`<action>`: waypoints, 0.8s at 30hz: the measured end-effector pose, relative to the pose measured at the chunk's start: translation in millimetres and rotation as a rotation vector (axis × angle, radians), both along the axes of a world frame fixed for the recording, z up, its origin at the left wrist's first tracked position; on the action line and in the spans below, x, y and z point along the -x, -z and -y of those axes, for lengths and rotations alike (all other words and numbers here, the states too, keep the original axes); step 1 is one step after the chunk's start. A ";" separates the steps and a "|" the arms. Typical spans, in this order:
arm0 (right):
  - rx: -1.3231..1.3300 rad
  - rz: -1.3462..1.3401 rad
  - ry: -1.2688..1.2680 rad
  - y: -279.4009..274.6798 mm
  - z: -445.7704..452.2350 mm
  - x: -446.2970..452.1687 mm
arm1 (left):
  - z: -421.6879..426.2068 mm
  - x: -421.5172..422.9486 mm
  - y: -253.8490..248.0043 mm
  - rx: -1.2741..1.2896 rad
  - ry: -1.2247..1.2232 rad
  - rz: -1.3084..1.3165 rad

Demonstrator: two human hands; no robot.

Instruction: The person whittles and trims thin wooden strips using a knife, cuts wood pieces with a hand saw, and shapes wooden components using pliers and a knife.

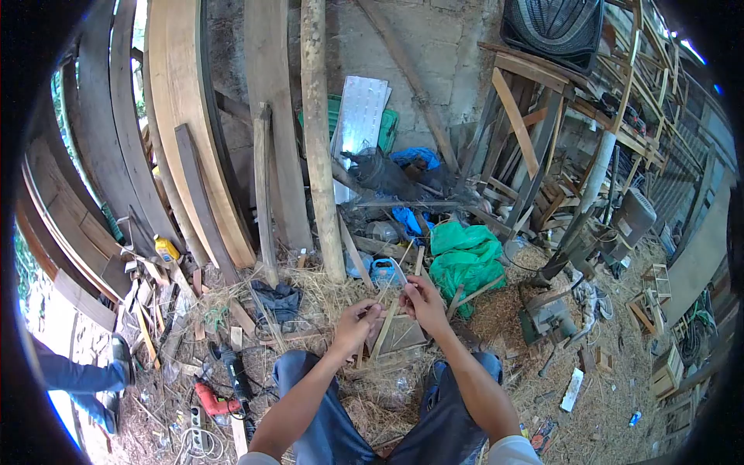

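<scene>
Thin pale strip (399,271) meets the curled right hand (422,301); left hand (358,323) curled too, both grips unclear.

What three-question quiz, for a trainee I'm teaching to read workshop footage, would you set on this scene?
1. Which of the camera wearer's hands, the left hand or the right hand, is nearer the green plastic?

2. True or false: the yellow bottle is nearer the picture's left edge than its right edge.

3. Which of these is closest in the picture to the red power tool?
A) the yellow bottle
B) the socket strip
C) the green plastic

Key
1. The right hand.
2. True.
3. B.
</scene>
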State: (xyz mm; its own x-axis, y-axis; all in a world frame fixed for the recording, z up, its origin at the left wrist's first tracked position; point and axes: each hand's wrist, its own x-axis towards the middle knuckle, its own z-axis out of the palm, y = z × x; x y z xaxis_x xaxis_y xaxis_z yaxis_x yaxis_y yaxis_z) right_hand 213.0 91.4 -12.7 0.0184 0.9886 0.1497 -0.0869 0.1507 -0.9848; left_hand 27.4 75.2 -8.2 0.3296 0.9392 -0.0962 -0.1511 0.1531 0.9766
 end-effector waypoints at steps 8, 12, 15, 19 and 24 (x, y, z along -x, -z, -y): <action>-0.005 -0.090 0.055 -0.5 9.4 -3.4 | 0.8 -0.6 7.9 -0.186 -0.124 -0.025; -0.146 0.183 0.063 17.7 7.7 -2.2 | -3.1 2.3 12.8 -0.201 -0.131 0.016; -0.172 0.328 -0.047 10.1 15.1 4.7 | -4.4 3.0 9.0 -0.183 -0.121 0.073; -0.147 0.409 -0.083 17.1 15.4 7.5 | -6.6 5.0 8.7 -0.146 -0.107 0.106; -0.034 0.400 -0.164 3.9 21.0 8.2 | -10.2 6.1 10.8 -0.162 -0.155 0.103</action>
State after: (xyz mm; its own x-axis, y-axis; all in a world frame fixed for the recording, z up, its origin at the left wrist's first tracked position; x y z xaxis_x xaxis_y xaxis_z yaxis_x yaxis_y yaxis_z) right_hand 204.8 70.4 -16.6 -0.2049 0.9679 0.1457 0.2754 0.1998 -0.9403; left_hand 21.2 85.5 -19.0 0.1802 0.9798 0.0869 -0.2608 -0.0375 0.9647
